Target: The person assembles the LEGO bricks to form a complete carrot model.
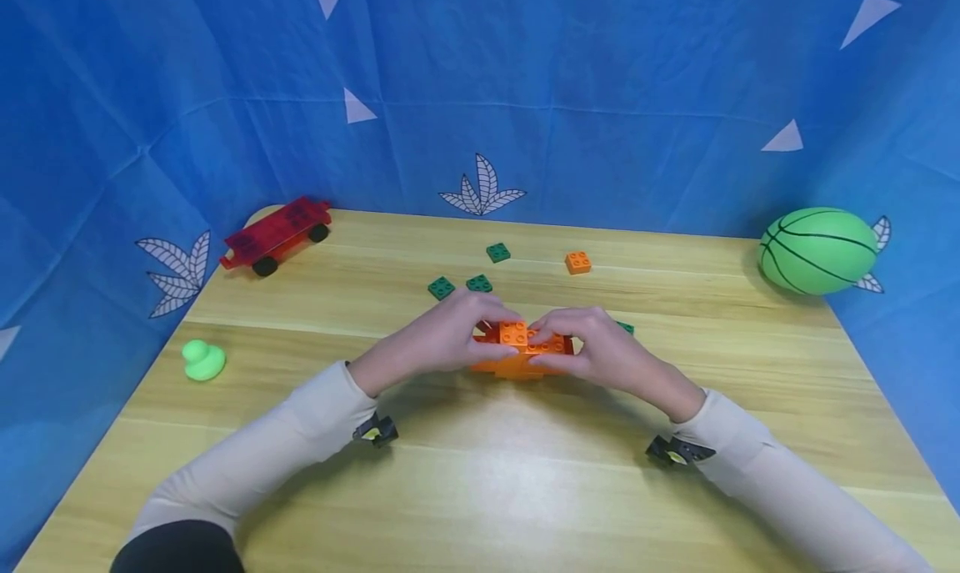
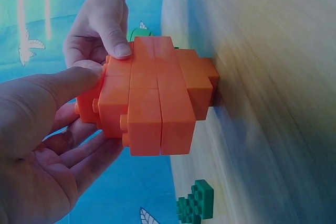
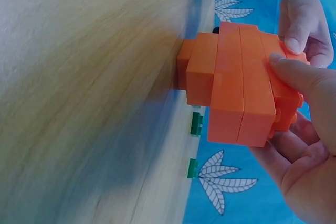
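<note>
An orange building-brick structure (image 1: 521, 366) stands on the wooden table between both hands. Its stepped layers (image 2: 144, 98) are narrow at the tabletop and widen higher up, then step in again near the top. On its left side, my left hand (image 1: 453, 331) grips the upper bricks between thumb and fingers. Opposite it, my right hand (image 1: 603, 348) does the same, its thumb on the near face (image 3: 244, 82) and fingers behind. A small orange brick (image 1: 513, 332) with studs sits on top, between the fingertips. The hands hide parts of the far side.
Behind the hands lie green bricks (image 1: 498, 252) and a loose orange brick (image 1: 578, 263); another green brick (image 1: 626, 328) is partly hidden by the right hand. A red toy wagon (image 1: 277, 235), green rubber duck (image 1: 203, 361) and green ball (image 1: 817, 252) sit toward the edges. Blue cloth (image 1: 450, 56) hangs around.
</note>
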`<action>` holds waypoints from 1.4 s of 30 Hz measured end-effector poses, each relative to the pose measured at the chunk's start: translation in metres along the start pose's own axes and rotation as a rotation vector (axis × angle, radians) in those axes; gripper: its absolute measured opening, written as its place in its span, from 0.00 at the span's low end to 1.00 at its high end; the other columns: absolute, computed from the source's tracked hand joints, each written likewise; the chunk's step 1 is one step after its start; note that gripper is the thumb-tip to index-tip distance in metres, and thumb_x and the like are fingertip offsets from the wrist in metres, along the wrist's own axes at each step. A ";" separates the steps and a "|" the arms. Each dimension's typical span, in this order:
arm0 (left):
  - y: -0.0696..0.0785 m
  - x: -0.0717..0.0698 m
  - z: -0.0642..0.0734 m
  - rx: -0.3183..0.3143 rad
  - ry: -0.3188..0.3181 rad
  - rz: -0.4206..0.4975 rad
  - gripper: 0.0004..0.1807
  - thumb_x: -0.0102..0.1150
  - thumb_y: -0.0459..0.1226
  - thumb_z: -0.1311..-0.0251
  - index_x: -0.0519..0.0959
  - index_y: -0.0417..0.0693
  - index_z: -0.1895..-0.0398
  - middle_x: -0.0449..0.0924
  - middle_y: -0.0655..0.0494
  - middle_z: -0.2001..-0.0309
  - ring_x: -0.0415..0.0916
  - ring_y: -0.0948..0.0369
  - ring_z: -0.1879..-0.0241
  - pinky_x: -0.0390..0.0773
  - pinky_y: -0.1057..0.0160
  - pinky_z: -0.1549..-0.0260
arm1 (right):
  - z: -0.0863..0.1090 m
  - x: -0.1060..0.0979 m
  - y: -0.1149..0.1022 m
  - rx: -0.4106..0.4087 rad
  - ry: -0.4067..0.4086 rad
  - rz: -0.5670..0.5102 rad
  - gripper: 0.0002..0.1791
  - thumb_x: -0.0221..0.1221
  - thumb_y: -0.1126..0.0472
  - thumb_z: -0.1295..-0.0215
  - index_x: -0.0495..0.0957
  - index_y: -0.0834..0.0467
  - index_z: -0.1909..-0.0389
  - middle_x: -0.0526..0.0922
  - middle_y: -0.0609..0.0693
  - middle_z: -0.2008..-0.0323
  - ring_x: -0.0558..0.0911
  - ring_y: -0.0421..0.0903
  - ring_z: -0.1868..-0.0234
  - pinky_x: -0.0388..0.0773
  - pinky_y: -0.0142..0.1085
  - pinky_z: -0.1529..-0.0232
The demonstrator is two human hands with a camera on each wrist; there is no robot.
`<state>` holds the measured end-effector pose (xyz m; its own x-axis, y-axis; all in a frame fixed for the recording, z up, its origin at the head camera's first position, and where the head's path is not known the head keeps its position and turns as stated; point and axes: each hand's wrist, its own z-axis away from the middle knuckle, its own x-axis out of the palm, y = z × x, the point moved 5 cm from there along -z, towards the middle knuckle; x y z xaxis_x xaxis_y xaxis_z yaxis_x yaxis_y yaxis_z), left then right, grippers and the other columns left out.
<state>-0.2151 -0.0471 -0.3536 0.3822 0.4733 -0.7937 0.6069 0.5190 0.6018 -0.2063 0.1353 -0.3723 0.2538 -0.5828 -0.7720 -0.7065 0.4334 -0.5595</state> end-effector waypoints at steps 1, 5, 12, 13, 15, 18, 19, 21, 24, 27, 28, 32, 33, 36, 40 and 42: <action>0.000 0.000 0.000 0.001 0.001 -0.001 0.20 0.71 0.44 0.36 0.86 0.49 0.43 0.87 0.58 0.58 0.77 0.65 0.64 0.82 0.72 0.63 | 0.000 0.000 0.000 0.001 0.001 0.003 0.09 0.75 0.60 0.42 0.89 0.51 0.60 0.91 0.47 0.56 0.89 0.45 0.54 0.87 0.38 0.53; 0.001 0.002 -0.001 0.004 0.005 -0.016 0.20 0.70 0.44 0.36 0.85 0.49 0.42 0.88 0.58 0.57 0.76 0.65 0.65 0.80 0.71 0.65 | 0.002 -0.001 0.001 -0.004 0.010 0.010 0.09 0.75 0.60 0.42 0.88 0.51 0.60 0.91 0.47 0.56 0.89 0.45 0.55 0.88 0.38 0.53; 0.000 0.005 -0.003 0.004 -0.015 0.011 0.20 0.70 0.43 0.36 0.85 0.50 0.42 0.87 0.58 0.57 0.77 0.65 0.63 0.82 0.72 0.62 | 0.003 0.000 0.003 -0.006 0.014 -0.005 0.08 0.75 0.61 0.42 0.88 0.51 0.62 0.91 0.47 0.57 0.89 0.44 0.56 0.87 0.36 0.55; -0.001 0.006 -0.003 -0.002 -0.018 0.026 0.20 0.70 0.43 0.36 0.85 0.50 0.42 0.87 0.59 0.56 0.78 0.65 0.63 0.82 0.73 0.62 | 0.003 0.000 0.003 -0.005 0.012 -0.008 0.08 0.75 0.61 0.42 0.88 0.51 0.62 0.91 0.47 0.57 0.89 0.44 0.56 0.87 0.36 0.56; -0.004 0.007 -0.001 -0.004 -0.010 0.047 0.20 0.70 0.44 0.36 0.85 0.50 0.42 0.86 0.59 0.57 0.77 0.65 0.63 0.82 0.73 0.63 | 0.003 0.001 0.003 0.001 0.003 -0.012 0.08 0.75 0.61 0.42 0.88 0.51 0.62 0.91 0.47 0.57 0.89 0.43 0.56 0.87 0.35 0.56; -0.010 0.010 0.002 -0.012 0.018 0.088 0.20 0.70 0.44 0.36 0.85 0.50 0.42 0.84 0.61 0.58 0.75 0.63 0.64 0.81 0.71 0.65 | 0.001 0.002 0.002 0.009 -0.015 -0.017 0.09 0.75 0.60 0.42 0.88 0.50 0.61 0.91 0.46 0.56 0.88 0.42 0.57 0.86 0.33 0.57; -0.012 0.011 0.003 -0.013 0.028 0.102 0.20 0.70 0.44 0.36 0.85 0.50 0.42 0.84 0.61 0.58 0.75 0.62 0.64 0.81 0.70 0.66 | 0.000 0.002 0.002 0.012 -0.018 -0.019 0.09 0.75 0.60 0.42 0.88 0.50 0.60 0.91 0.46 0.56 0.88 0.41 0.58 0.86 0.33 0.59; -0.015 0.013 0.003 -0.021 0.043 0.124 0.20 0.70 0.44 0.37 0.85 0.50 0.43 0.84 0.61 0.59 0.73 0.61 0.64 0.80 0.69 0.68 | -0.001 0.002 0.002 0.013 -0.022 -0.018 0.09 0.75 0.60 0.42 0.88 0.50 0.60 0.91 0.46 0.56 0.87 0.41 0.59 0.85 0.33 0.60; -0.017 0.015 0.003 -0.034 0.041 0.147 0.19 0.70 0.44 0.36 0.85 0.51 0.43 0.83 0.60 0.58 0.73 0.61 0.65 0.79 0.69 0.68 | 0.000 0.002 0.004 0.027 -0.011 -0.020 0.08 0.75 0.60 0.42 0.87 0.51 0.63 0.91 0.49 0.55 0.88 0.43 0.58 0.85 0.33 0.61; -0.018 0.016 0.002 -0.042 0.037 0.155 0.19 0.70 0.44 0.36 0.85 0.50 0.44 0.84 0.60 0.56 0.73 0.61 0.65 0.79 0.69 0.69 | 0.001 0.002 0.005 0.051 0.001 -0.028 0.08 0.75 0.60 0.43 0.84 0.52 0.67 0.91 0.51 0.54 0.90 0.46 0.55 0.84 0.33 0.63; -0.018 0.016 0.002 -0.043 0.037 0.159 0.19 0.70 0.44 0.36 0.84 0.50 0.44 0.84 0.59 0.55 0.73 0.60 0.65 0.78 0.69 0.69 | 0.001 0.001 0.005 0.058 0.004 -0.035 0.09 0.75 0.61 0.43 0.83 0.52 0.68 0.91 0.52 0.54 0.90 0.47 0.55 0.83 0.33 0.64; -0.019 0.020 0.002 -0.036 0.031 0.183 0.17 0.70 0.44 0.36 0.84 0.51 0.45 0.84 0.59 0.56 0.74 0.60 0.66 0.77 0.68 0.71 | 0.001 0.002 0.004 0.062 0.009 -0.058 0.11 0.75 0.61 0.43 0.79 0.51 0.72 0.91 0.52 0.54 0.90 0.49 0.51 0.84 0.33 0.63; -0.020 0.021 0.002 -0.033 0.030 0.186 0.17 0.70 0.44 0.36 0.84 0.51 0.46 0.84 0.60 0.57 0.74 0.61 0.67 0.77 0.68 0.71 | 0.001 0.002 0.003 0.059 0.011 -0.062 0.12 0.75 0.61 0.43 0.79 0.51 0.73 0.91 0.52 0.54 0.90 0.49 0.50 0.85 0.33 0.61; -0.024 0.024 0.002 -0.034 0.030 0.200 0.15 0.70 0.45 0.36 0.84 0.52 0.48 0.84 0.61 0.60 0.75 0.62 0.67 0.78 0.69 0.71 | 0.001 0.002 0.003 0.046 0.008 -0.056 0.13 0.75 0.59 0.42 0.78 0.50 0.74 0.91 0.50 0.54 0.88 0.50 0.46 0.87 0.39 0.51; -0.025 0.024 0.002 -0.046 0.032 0.195 0.15 0.71 0.45 0.37 0.85 0.53 0.49 0.85 0.62 0.60 0.75 0.63 0.66 0.78 0.69 0.70 | -0.004 -0.009 0.010 0.072 -0.073 -0.054 0.09 0.75 0.54 0.42 0.82 0.48 0.70 0.89 0.51 0.48 0.86 0.52 0.42 0.83 0.50 0.40; -0.024 0.023 0.001 -0.053 0.029 0.182 0.16 0.71 0.46 0.37 0.85 0.53 0.48 0.85 0.62 0.59 0.76 0.62 0.66 0.79 0.69 0.70 | -0.008 -0.023 0.021 0.116 -0.114 -0.031 0.07 0.73 0.52 0.39 0.85 0.47 0.64 0.87 0.52 0.45 0.84 0.53 0.40 0.80 0.53 0.38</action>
<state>-0.2201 -0.0496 -0.3867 0.4620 0.5824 -0.6688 0.4916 0.4595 0.7397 -0.2327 0.1520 -0.3641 0.3524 -0.5179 -0.7795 -0.6175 0.4972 -0.6095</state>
